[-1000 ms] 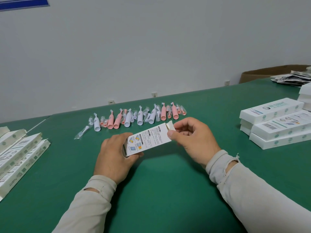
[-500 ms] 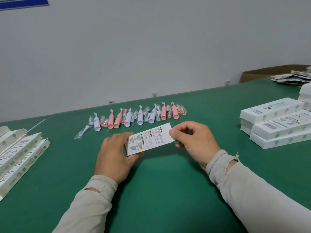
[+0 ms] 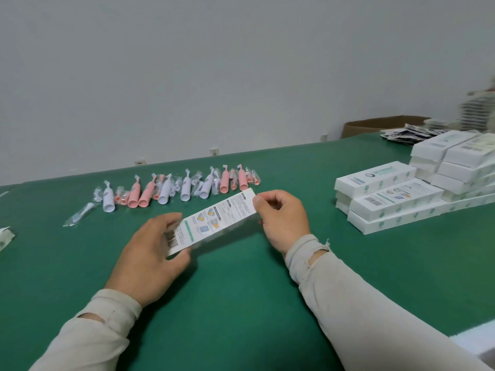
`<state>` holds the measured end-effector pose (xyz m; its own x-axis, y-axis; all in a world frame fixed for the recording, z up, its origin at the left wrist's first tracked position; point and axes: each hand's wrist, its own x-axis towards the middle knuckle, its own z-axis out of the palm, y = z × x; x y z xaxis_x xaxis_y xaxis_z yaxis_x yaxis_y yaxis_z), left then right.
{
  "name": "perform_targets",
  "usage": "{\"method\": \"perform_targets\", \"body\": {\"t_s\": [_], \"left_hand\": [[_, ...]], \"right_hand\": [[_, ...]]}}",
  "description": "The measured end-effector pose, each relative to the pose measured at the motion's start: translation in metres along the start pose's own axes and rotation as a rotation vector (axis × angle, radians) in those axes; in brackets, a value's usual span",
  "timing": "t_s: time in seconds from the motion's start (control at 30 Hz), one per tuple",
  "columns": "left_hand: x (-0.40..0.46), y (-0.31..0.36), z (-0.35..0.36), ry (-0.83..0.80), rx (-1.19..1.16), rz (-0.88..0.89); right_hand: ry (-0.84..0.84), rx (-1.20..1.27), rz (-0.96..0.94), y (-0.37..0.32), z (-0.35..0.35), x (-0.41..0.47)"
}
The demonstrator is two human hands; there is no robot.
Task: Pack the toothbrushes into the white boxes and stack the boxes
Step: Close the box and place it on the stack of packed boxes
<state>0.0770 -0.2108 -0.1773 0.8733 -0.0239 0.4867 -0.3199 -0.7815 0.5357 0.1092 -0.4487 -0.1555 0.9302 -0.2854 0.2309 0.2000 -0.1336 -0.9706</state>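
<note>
Gripping white box (image 3: 219,218) ends, left hand (image 3: 150,253), right hand (image 3: 284,218)

A single head-worn wide-angle camera looks forward and down across a green table (image 3: 241,317) toward a pale wall (image 3: 214,76). The wearer's two sleeved forearms enter from the bottom edge, with the left hand (image 3: 150,253) and right hand (image 3: 284,218) close below the lens at centre. The table's far edge tilts, higher on the right.
</note>
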Motion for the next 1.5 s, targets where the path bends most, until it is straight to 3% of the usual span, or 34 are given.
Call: {"method": "perform_targets", "body": {"t_s": [0.07, 0.13, 0.23, 0.33, 0.43, 0.5, 0.57, 0.67, 0.83, 1.0, 1.2, 1.33, 1.5], "left_hand": [[0.0, 0.003, 0.001, 0.002, -0.153, -0.084], [0.001, 0.007, 0.002, 0.013, -0.281, -0.153], [0.001, 0.016, 0.003, 0.051, -0.403, -0.177], [-0.002, 0.027, 0.003, 0.019, -0.52, -0.172], [-0.007, 0.035, 0.004, -0.082, -0.737, -0.115], [-0.009, 0.038, 0.003, -0.107, -0.941, -0.085], [-0.009, 0.039, 0.004, -0.121, -0.978, -0.079], [-0.009, 0.037, 0.011, -0.113, -0.798, -0.087], [-0.009, 0.035, 0.02, -0.101, -0.69, -0.105], [-0.011, 0.029, 0.02, -0.073, -0.644, -0.13], [-0.009, 0.022, 0.017, -0.062, -0.62, -0.159], [-0.008, 0.023, 0.017, -0.076, -0.602, -0.138], [-0.008, 0.025, 0.017, -0.079, -0.584, -0.135]], "right_hand": [[0.019, -0.369, -0.176, -0.005, -0.003, -0.006], [-0.018, -0.7, -0.491, -0.01, -0.002, -0.017], [-0.283, -0.897, -0.854, -0.023, 0.006, -0.037], [-0.428, -1.099, -0.977, -0.031, 0.017, -0.052], [-0.313, -1.225, -1.073, -0.039, 0.011, -0.059], [-0.211, -1.208, -1.106, -0.044, -0.006, -0.062], [-0.096, -1.145, -1.13, -0.048, -0.034, -0.061], [0.124, -1.151, -1.079, -0.052, -0.093, -0.05], [0.361, -1.262, -0.769, -0.034, -0.171, -0.026], [0.333, -1.312, -0.481, -0.009, -0.199, 0.002], [0.122, -1.342, -0.249, 0.005, -0.203, 0.01], [0.249, -1.501, -0.264, 0.008, -0.2, 0.014], [0.293, -1.509, -0.175, 0.003, -0.187, 0.015]]}}
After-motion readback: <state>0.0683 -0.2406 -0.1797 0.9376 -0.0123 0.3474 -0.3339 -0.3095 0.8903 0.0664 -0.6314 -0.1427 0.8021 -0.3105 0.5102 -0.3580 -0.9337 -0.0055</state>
